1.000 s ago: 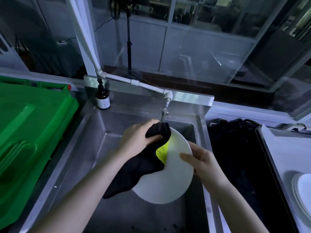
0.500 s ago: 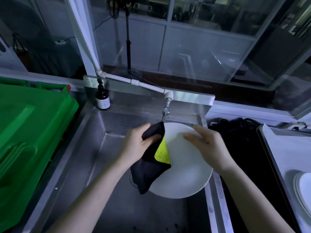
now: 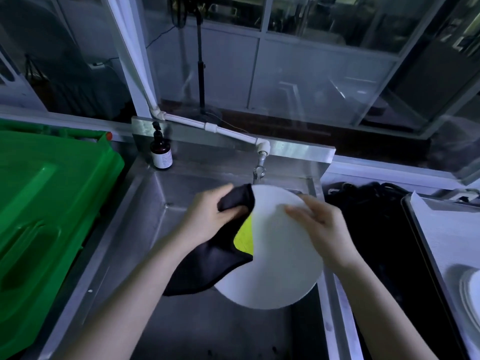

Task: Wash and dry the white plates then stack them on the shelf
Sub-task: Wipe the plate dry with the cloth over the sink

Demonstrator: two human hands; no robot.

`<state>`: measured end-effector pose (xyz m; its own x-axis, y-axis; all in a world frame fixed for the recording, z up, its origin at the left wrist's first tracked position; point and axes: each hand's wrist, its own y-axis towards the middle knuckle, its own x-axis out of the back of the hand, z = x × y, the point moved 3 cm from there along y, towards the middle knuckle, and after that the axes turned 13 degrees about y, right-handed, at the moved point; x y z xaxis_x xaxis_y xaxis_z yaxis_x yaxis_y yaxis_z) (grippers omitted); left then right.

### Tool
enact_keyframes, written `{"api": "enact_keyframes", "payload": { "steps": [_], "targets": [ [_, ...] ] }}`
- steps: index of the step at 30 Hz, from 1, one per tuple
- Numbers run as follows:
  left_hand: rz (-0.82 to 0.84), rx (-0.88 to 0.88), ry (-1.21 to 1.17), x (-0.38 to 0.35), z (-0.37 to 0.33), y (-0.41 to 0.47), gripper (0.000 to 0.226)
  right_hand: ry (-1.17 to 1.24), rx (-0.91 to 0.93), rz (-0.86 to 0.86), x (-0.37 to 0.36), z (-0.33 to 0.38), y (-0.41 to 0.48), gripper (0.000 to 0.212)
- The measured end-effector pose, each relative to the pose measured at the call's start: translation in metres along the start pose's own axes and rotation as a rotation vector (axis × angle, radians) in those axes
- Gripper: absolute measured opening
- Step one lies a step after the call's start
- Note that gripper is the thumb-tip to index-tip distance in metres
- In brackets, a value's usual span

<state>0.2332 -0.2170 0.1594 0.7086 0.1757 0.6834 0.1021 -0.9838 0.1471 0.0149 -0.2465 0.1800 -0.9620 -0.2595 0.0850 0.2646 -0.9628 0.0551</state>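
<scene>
Overhead, a head-worn view looks down on a dim washing-up corner, with a stainless steel sink filling the middle. Behind it, at twelve o'clock, tall glass windows in pale frames show a dark room beyond, and a thin black stand pole rises there. A white pipe runs down from eleven o'clock along the sink's back wall to a small metal tap above the basin. A dark pump bottle with a pale label stands upright at the sink's back left corner. At nine o'clock a large bright green plastic bin sits just beside the sink. At three o'clock a heap of black cables lies between the sink and a pale-topped bench, where a stack of plates shows partly at the frame edge.

Two bare forearms reach in from six o'clock. A white plate is held tilted above the basin, just below the tap, its face toward the camera. The left hand grips a black cloth with a yellow inner side, thumb and fingers curled round a bunched fold at the plate's ten o'clock. The rest of the cloth drapes over the plate's left side. The right hand holds the plate's rim at one o'clock, thumb lying on the face, fingers wrapped over the edge, slightly blurred.
</scene>
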Motion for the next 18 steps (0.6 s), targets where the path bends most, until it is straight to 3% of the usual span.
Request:
{"api": "enact_keyframes", "payload": {
  "steps": [2, 4, 8, 11, 13, 15, 18],
  "targets": [
    [-0.101, 0.094, -0.081, 0.001, 0.007, -0.007, 0.020, 0.149, -0.059, -0.139, 0.006, -0.007, -0.004, 0.018],
    [-0.102, 0.066, -0.044, 0.003, 0.006, -0.010, 0.026, 0.149, -0.098, -0.138, 0.007, -0.014, -0.006, 0.018],
    [0.097, -0.137, 0.190, -0.001, -0.005, -0.003, 0.025, -0.076, -0.051, 0.139, -0.005, -0.008, -0.001, 0.007],
    [0.166, -0.203, 0.168, -0.005, -0.018, -0.002, 0.020, -0.179, 0.033, 0.284, -0.021, -0.004, -0.001, 0.012],
    [0.132, -0.154, 0.104, -0.003, -0.014, -0.002, 0.019, -0.080, -0.006, 0.218, -0.015, -0.004, 0.002, 0.006],
    [0.058, -0.036, 0.013, 0.000, -0.002, -0.004, 0.020, 0.072, -0.077, 0.037, 0.001, -0.009, 0.003, 0.006],
    [-0.105, 0.140, -0.098, -0.001, 0.007, -0.014, 0.041, 0.306, -0.169, -0.252, 0.009, -0.021, -0.005, 0.009]
  ]
}}
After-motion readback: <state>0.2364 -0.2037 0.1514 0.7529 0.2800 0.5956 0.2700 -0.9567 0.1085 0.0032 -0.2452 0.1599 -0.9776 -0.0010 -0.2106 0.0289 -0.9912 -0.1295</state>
